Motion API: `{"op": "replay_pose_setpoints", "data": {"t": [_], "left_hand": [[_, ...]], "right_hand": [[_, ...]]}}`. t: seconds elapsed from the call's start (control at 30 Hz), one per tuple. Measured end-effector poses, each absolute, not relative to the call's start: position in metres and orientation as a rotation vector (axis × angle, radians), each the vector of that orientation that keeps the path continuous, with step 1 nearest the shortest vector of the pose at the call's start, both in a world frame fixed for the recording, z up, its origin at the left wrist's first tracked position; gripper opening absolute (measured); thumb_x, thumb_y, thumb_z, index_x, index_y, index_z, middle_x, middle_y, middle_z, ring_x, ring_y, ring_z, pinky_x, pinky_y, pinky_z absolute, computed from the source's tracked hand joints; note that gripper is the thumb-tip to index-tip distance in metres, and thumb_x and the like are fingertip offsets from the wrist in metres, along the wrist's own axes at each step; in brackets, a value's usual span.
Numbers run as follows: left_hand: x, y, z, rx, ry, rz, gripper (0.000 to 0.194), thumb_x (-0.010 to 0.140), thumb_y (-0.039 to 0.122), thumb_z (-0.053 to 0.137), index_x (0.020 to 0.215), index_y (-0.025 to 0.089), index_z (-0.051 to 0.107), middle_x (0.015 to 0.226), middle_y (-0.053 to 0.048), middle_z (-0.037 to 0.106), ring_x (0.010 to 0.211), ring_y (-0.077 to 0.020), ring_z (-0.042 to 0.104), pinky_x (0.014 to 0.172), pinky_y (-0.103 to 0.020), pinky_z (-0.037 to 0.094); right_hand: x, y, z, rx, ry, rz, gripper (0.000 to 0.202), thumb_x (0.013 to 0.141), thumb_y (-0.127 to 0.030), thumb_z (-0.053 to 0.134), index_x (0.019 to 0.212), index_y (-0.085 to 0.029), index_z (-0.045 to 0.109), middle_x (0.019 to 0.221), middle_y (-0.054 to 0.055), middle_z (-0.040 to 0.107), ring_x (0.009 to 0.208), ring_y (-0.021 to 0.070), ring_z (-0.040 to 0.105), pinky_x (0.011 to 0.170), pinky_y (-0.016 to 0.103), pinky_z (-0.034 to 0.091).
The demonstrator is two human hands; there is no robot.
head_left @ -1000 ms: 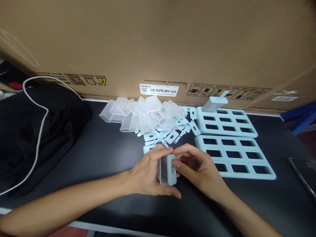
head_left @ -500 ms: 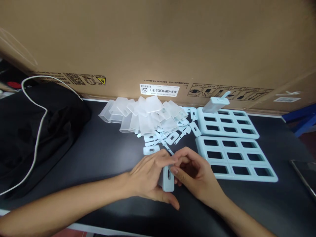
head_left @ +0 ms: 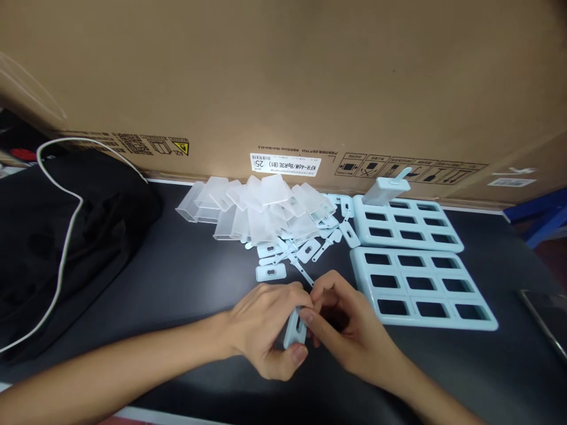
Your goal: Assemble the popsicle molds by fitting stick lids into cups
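Note:
My left hand [head_left: 270,330] is closed around an ice pop mold, mostly hidden in the palm. Its light blue slotted lid [head_left: 295,335] faces up and right between thumb and fingers. At the lid's far end, my right hand [head_left: 339,321] pinches the edge with thumb and fingertips; whether those fingers also hold a small part is hidden. Just beyond both hands lie loose blue lids [head_left: 270,272] and several blue sticks [head_left: 303,273]. A heap of translucent mold sleeves [head_left: 261,218] rests behind them.
Two light blue racks [head_left: 425,295] with rectangular openings lie at the right. An assembled ice pop mold [head_left: 385,190] leans in the far rack [head_left: 410,224]. A large cardboard box [head_left: 283,82] backs the table. Black fabric [head_left: 110,236] and a white cable [head_left: 66,248] lie left.
The mold has tilted in my left hand, and my left thumb has moved in against the lid's near end. My right hand stays at the lid's far end.

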State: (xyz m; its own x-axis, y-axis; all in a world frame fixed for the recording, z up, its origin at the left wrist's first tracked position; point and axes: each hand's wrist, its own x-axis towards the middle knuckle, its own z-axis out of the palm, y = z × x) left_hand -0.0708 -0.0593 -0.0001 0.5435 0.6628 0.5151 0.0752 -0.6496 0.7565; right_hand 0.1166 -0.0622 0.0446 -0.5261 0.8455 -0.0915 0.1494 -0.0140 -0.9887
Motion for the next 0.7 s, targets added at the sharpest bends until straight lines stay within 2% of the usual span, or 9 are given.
{"op": "replay_pose_setpoints", "data": {"t": [0.07,0.13,0.27,0.33,0.5,0.7], "left_hand": [[-0.071,-0.06,-0.001,2.162,0.645,0.992,0.034,0.081,0.039,0.046,0.109,0.02,0.041,0.077,-0.001,0.057,0.057,-0.0154,0.052,0.045,-0.027,0.043],[-0.071,-0.061,-0.001,2.247,0.669,0.929,0.037,0.077,0.042,0.044,0.108,0.02,0.041,0.073,0.0,0.053,0.053,-0.0148,0.048,0.042,-0.026,0.039],[-0.068,-0.064,-0.003,2.372,0.642,0.866,0.039,0.073,0.045,0.045,0.104,0.021,0.046,0.067,0.002,0.05,0.05,-0.0145,0.045,0.041,-0.027,0.037],[-0.067,-0.065,-0.004,2.401,0.64,0.835,0.037,0.071,0.045,0.045,0.1,0.021,0.048,0.067,0.002,0.05,0.049,-0.0144,0.044,0.041,-0.027,0.037],[-0.067,-0.066,-0.008,2.406,0.626,0.796,0.032,0.067,0.042,0.044,0.091,0.02,0.048,0.064,0.001,0.047,0.05,-0.0152,0.044,0.041,-0.027,0.036],[-0.068,-0.064,-0.007,2.398,0.606,0.8,0.038,0.068,0.041,0.044,0.099,0.02,0.048,0.067,0.001,0.05,0.051,-0.0146,0.044,0.042,-0.027,0.036]], "right_hand": [[0.125,-0.055,0.048,-1.052,-1.907,1.422,0.006,0.098,-0.023,0.047,0.092,-0.023,0.046,0.067,-0.005,0.054,0.056,0.0092,0.052,0.051,0.022,0.042],[0.133,-0.047,0.048,-1.069,-2.108,1.142,0.013,0.097,-0.016,0.041,0.096,-0.021,0.052,0.074,-0.001,0.058,0.063,0.011,0.055,0.058,0.024,0.046],[0.136,-0.036,0.035,-1.171,-2.404,0.497,0.025,0.095,-0.014,0.044,0.116,-0.016,0.057,0.097,0.009,0.063,0.084,0.019,0.06,0.071,0.032,0.051],[0.131,-0.035,0.026,-1.181,-2.506,0.286,0.025,0.097,-0.016,0.046,0.119,-0.014,0.058,0.102,0.011,0.063,0.09,0.0217,0.06,0.073,0.034,0.051],[0.122,-0.039,0.015,-1.228,-2.602,0.148,0.015,0.097,-0.016,0.048,0.089,-0.017,0.061,0.089,0.007,0.061,0.08,0.0186,0.059,0.066,0.03,0.048],[0.119,-0.043,0.012,-1.312,-2.588,0.119,0.02,0.09,-0.005,0.047,0.078,-0.019,0.054,0.078,0.004,0.058,0.073,0.0177,0.056,0.063,0.03,0.043]]}}
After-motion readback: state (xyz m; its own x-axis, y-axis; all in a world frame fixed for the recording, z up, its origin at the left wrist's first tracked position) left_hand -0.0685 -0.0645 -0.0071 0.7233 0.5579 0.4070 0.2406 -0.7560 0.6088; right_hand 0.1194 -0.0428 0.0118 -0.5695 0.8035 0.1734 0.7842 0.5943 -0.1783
